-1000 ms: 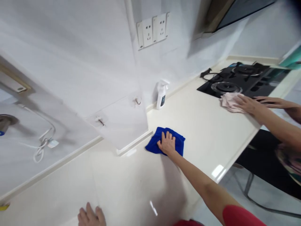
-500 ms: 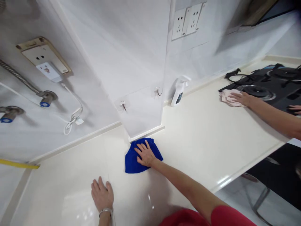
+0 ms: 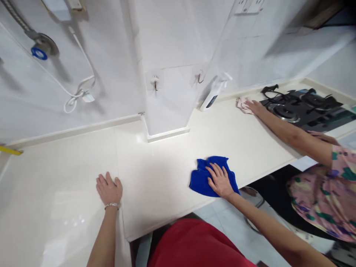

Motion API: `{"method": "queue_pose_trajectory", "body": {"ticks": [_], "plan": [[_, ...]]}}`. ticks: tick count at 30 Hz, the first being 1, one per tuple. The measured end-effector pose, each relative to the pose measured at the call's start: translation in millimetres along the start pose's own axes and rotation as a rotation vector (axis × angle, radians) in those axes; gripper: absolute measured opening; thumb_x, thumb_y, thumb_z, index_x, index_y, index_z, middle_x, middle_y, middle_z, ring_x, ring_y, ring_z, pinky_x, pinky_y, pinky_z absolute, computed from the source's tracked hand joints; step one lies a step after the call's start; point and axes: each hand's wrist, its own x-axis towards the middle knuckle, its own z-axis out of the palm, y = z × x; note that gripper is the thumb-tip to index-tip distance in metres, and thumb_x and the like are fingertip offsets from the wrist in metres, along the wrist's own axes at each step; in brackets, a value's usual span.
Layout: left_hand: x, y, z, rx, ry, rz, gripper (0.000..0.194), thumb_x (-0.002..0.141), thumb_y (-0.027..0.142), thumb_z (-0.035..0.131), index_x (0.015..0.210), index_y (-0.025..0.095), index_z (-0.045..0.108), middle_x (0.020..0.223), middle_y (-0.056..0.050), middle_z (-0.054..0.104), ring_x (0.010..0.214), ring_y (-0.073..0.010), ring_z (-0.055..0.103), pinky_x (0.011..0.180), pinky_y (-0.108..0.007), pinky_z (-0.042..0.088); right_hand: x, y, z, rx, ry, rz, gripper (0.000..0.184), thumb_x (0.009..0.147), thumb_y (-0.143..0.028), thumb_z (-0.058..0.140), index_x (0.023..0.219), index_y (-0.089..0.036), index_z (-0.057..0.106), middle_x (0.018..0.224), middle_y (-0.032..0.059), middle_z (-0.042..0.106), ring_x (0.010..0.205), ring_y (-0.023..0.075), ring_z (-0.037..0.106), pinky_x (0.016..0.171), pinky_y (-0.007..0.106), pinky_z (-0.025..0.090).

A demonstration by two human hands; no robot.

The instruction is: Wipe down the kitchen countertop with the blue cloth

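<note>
My right hand (image 3: 220,180) lies flat with fingers spread on a blue cloth (image 3: 203,178), pressing it onto the cream countertop (image 3: 161,174) close to its front edge. My left hand (image 3: 109,189) rests palm down on the countertop further left, fingers apart, holding nothing; a thin bracelet circles its wrist. A white spray bottle (image 3: 214,97) stands against the wall behind the cloth.
A white wall column (image 3: 169,92) with two small hooks juts onto the counter. At the right another person's hand (image 3: 254,107) presses a pink cloth (image 3: 242,104) beside a black gas hob (image 3: 303,107). Pipes, a valve and a white cable (image 3: 75,96) hang on the left wall.
My right hand has slid the blue cloth from the foot of the column rightwards and towards the counter's front edge. My left hand stays flat. The other person's hand moved left with the pink cloth.
</note>
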Motion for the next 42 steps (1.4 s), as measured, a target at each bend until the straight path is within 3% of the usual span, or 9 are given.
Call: {"method": "queue_pose_trajectory", "body": {"ticks": [5,16,20,23,27,31,33,36,42], "plan": [[-2,-1,5.1,-0.023,0.017,0.018,0.063,0.095,0.042,0.039,0.146,0.006,0.039,0.157,-0.028,0.028,0.151,-0.0367,0.016,0.121,-0.059,0.018,-17,-51,-9,-0.005,-0.068,-0.029,0.066,0.09,-0.029,0.041,0.154,-0.015,0.03,0.161,0.0167,0.022,0.149,0.0374,0.013,0.117,0.064,0.009],[-6,-4,2.9,-0.099,-0.096,-0.028,0.064,0.094,0.041,0.039,0.146,0.004,0.037,0.16,-0.029,0.02,0.152,-0.0378,0.009,0.121,-0.062,0.015,14,-255,-21,0.211,-0.233,-0.509,0.064,0.094,-0.039,0.046,0.152,-0.015,0.033,0.16,0.0203,0.022,0.149,0.0393,0.003,0.115,0.071,-0.002],[-5,-12,2.6,-0.158,-0.169,-0.058,0.066,0.093,0.041,0.043,0.148,0.005,0.035,0.163,-0.025,0.015,0.153,-0.0362,0.005,0.122,-0.063,0.012,37,-308,-20,0.291,-0.231,-0.622,0.061,0.096,-0.038,0.044,0.152,-0.016,0.034,0.159,0.0184,0.026,0.149,0.038,0.008,0.116,0.071,0.002],[-1,-30,-5.9,-0.228,-0.26,-0.037,0.06,0.091,0.04,0.048,0.142,0.008,0.046,0.161,-0.021,0.025,0.152,-0.0328,0.014,0.122,-0.058,0.018,49,-319,-17,0.325,-0.198,-0.639,0.058,0.095,-0.036,0.045,0.15,-0.018,0.038,0.159,0.017,0.028,0.149,0.037,0.011,0.117,0.07,0.003],[-7,-77,-44.4,-0.236,-0.285,-0.042,0.053,0.094,0.041,0.041,0.139,0.013,0.05,0.15,-0.015,0.048,0.143,-0.0235,0.038,0.119,-0.047,0.033,49,-288,-14,0.375,-0.173,-0.767,0.052,0.095,-0.033,0.045,0.146,-0.02,0.046,0.157,0.0128,0.033,0.148,0.0312,0.018,0.12,0.063,0.007],[-48,-132,-95.4,-0.144,-0.217,-0.137,0.059,0.092,0.045,0.044,0.14,0.011,0.049,0.154,-0.019,0.041,0.15,-0.0317,0.023,0.122,-0.057,0.021,35,-240,-17,0.353,-0.165,-0.832,0.059,0.091,-0.027,0.046,0.149,-0.019,0.04,0.159,0.0124,0.03,0.149,0.0307,0.017,0.12,0.063,0.008],[-75,-153,-112.6,-0.051,-0.185,-0.18,0.061,0.092,0.048,0.044,0.141,0.011,0.048,0.156,-0.021,0.035,0.151,-0.0349,0.017,0.122,-0.059,0.017,27,-232,-20,0.321,-0.17,-0.807,0.068,0.089,-0.028,0.049,0.154,-0.02,0.032,0.161,0.0135,0.022,0.149,0.0342,0.013,0.118,0.066,0.006],[-107,-166,-123.2,0.036,-0.143,-0.209,0.061,0.094,0.049,0.041,0.142,0.012,0.047,0.159,-0.022,0.03,0.152,-0.0357,0.011,0.122,-0.06,0.015,18,-254,-21,0.283,-0.188,-0.773,0.077,0.085,-0.03,0.054,0.156,-0.025,0.025,0.163,0.0142,0.014,0.149,0.04,0.006,0.114,0.072,0.004],[-118,-159,-119.9,0.063,-0.092,-0.255,0.059,0.097,0.044,0.034,0.143,0.01,0.046,0.158,-0.022,0.031,0.151,-0.0321,0.018,0.123,-0.055,0.018,2,-363,-23,0.324,-0.314,-0.821,0.075,0.087,-0.036,0.056,0.155,-0.026,0.028,0.163,0.0164,0.011,0.148,0.0435,-0.002,0.112,0.075,-0.004]]}}
